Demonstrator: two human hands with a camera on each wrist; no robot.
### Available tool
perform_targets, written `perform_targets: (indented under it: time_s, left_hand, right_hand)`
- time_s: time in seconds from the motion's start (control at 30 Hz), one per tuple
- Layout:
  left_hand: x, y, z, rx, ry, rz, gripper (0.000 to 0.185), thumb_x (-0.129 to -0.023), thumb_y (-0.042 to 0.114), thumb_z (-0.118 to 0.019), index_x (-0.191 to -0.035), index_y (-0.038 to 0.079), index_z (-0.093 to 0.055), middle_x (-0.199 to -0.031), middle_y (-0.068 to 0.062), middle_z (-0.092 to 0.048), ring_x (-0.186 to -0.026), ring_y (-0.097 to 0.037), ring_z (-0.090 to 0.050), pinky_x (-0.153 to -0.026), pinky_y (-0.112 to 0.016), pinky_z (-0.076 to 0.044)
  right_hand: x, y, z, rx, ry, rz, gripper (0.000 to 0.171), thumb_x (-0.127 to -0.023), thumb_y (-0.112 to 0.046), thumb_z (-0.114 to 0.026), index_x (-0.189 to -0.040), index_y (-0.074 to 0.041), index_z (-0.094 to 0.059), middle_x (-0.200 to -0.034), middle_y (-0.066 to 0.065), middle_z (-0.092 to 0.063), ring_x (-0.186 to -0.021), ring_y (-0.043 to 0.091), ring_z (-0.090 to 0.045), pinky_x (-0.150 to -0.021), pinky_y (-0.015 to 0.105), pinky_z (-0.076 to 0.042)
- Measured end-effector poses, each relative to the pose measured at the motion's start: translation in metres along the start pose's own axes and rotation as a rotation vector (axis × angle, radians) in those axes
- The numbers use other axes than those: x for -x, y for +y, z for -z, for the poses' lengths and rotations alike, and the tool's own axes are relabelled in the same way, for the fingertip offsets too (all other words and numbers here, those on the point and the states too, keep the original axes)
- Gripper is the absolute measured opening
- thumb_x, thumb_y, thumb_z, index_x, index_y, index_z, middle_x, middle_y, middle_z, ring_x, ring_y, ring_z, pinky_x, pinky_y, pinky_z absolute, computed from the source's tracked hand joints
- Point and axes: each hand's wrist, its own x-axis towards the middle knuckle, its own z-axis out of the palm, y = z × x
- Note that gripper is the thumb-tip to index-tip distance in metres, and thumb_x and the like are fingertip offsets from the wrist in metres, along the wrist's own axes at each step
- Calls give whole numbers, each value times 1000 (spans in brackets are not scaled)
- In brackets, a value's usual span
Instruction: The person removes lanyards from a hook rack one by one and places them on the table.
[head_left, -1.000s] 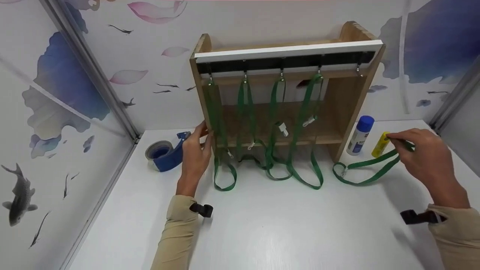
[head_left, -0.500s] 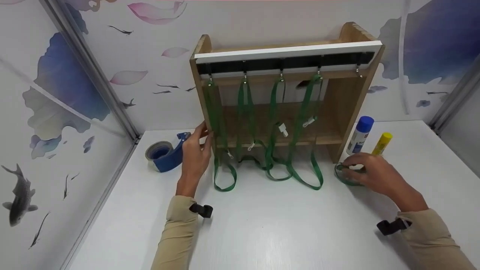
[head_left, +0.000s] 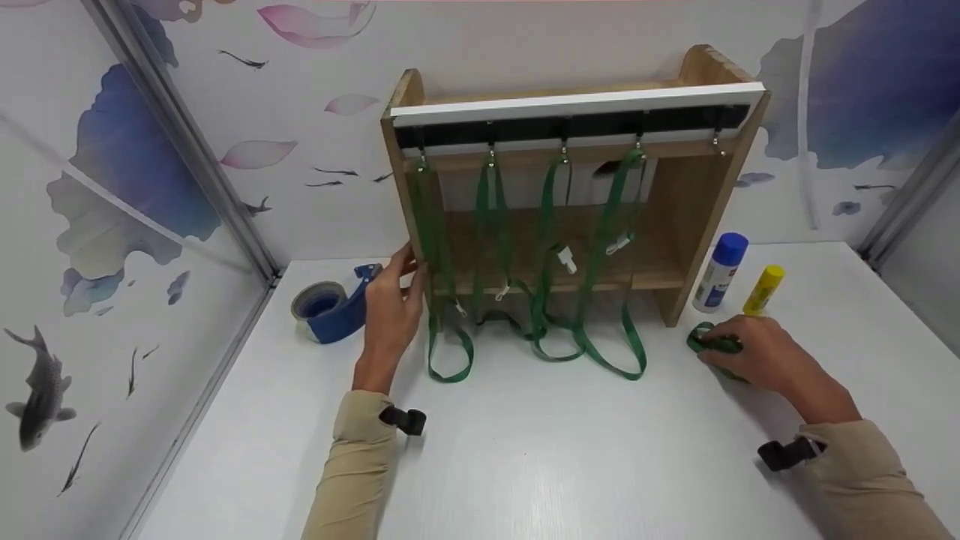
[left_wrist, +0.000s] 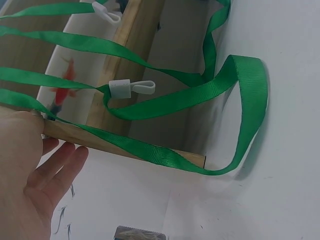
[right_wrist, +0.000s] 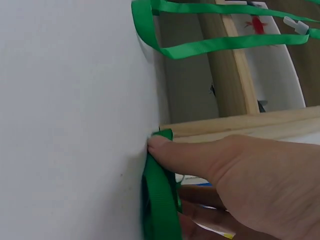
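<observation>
A wooden shelf (head_left: 666,225) stands upright at the table's back. My left hand (head_left: 391,311) grips the lower front edge of its left side panel, with the thumb in front and the fingers outside. Several green lanyards (left_wrist: 252,95) with white plastic clips (left_wrist: 120,89) hang from hooks on a black strip (head_left: 525,131) along the shelf's top. The rightmost hook (head_left: 717,142) is bare. To the shelf's right, my right hand (head_left: 761,351) pinches another green lanyard (right_wrist: 164,212), bunched low by the table. Part of this lanyard is hidden behind the hand.
A blue tape dispenser (head_left: 337,319) sits just left of my left hand. Right of the shelf stand a white glue stick with a blue cap (head_left: 720,274) and a yellow one (head_left: 765,289). The white tabletop (head_left: 570,457) stretches in front, with patterned wall panels behind and to the left.
My right hand has moved left and down from beside the yellow glue stick. The lanyard it holds went from a stretched loop to a gathered bunch. My left hand stays on the shelf.
</observation>
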Motion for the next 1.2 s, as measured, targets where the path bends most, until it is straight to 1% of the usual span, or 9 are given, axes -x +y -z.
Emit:
perform_targets:
  time_s: [0.37,0.47,0.57,0.67,0.77,0.87,0.93,1.03,1.2]
  left_hand:
    - [0,-1,1,8,-2,10,47,-112,20,-62,-158,15,-55,-146,-7,-71,-126,-23,-73,-94,-41,-67]
    - [0,-1,1,4,0,22,47,-112,22,-62,-158,16,-55,-146,-6,-71,-126,-23,-73,-95,-41,-67]
    - [0,0,0,4,2,25,47,-112,22,-62,-158,17,-56,-146,-6,-71,-126,-22,-73,-95,-41,-67]
    - [0,0,-1,12,-2,20,47,-112,21,-62,-158,16,-55,-146,-6,-71,-126,-23,-73,-95,-41,-67]
    - [1,-1,-1,17,-4,18,47,-112,21,-62,-158,16,-56,-145,-6,-71,-125,-22,-73,-95,-40,-67]
    - [1,-1,-1,17,-1,17,47,-112,20,-62,-158,17,-56,-145,-6,-71,-125,-22,-74,-95,-40,-67]
    - [1,-1,-1,14,2,12,47,-111,20,-62,-157,16,-56,-145,-6,-72,-125,-23,-74,-95,-41,-67]
    - [0,0,-1,6,7,1,47,-112,21,-62,-157,14,-56,-145,-7,-72,-125,-24,-74,-94,-42,-67]
    - [0,0,-2,-12,8,7,46,-112,21,-62,-157,13,-57,-146,-7,-71,-126,-24,-74,-94,-41,-67]
  right_hand:
    - [1,15,-3,-17,53,31,38,-100,-21,-81,-134,-6,-75,-127,25,-74,-113,42,-70,-103,69,-57]
    - [1,12,-2,-25,56,10,44,-99,-27,-82,-137,-8,-73,-129,25,-74,-115,44,-71,-102,68,-59]
    - [1,1,6,-21,100,2,48,-98,-34,-83,-138,-9,-74,-131,24,-75,-117,46,-70,-101,69,-59]
    - [3,-19,17,-29,222,22,41,-99,-32,-81,-132,-8,-77,-127,23,-78,-114,46,-72,-95,63,-63]
    - [4,-48,21,-72,398,82,28,-100,-24,-81,-121,-6,-82,-113,20,-82,-100,40,-76,-82,31,-66]
    - [0,-81,19,-157,606,150,20,-99,-19,-81,-115,-7,-84,-103,15,-83,-84,24,-74,-72,5,-50]
    - [-5,-102,17,-259,726,176,22,-99,-22,-82,-117,-9,-84,-103,12,-83,-81,13,-70,-70,2,-47]
    - [-15,-129,15,-406,844,196,30,-99,-29,-83,-123,-11,-82,-114,9,-83,-81,-1,-66,-74,4,-51]
    - [-33,-155,10,-506,860,147,41,-98,-36,-82,-130,-11,-77,-119,9,-81,-83,-9,-67,-77,5,-55]
